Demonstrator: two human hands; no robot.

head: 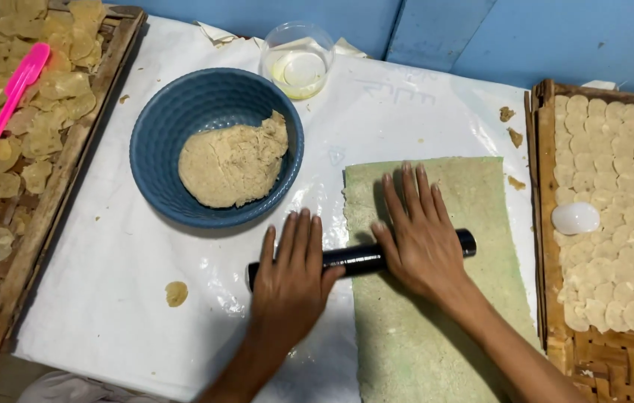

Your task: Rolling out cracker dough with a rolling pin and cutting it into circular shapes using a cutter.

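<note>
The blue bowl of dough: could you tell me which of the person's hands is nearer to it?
Left. The left hand lies just below the blue bowl; the right hand is off to its right, on the rolling pin.

Blue painted wall (526, 37), white plastic sheet (108, 298) covering the work surface

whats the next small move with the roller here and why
Probably push the black roller forward, away from the body, along the green dough sheet. Both the left hand and right hand lie flat on top of it, fingers pointing toward the sheet's far edge. The roller sits about midway, with a stretch of sheet ahead of it.
</note>
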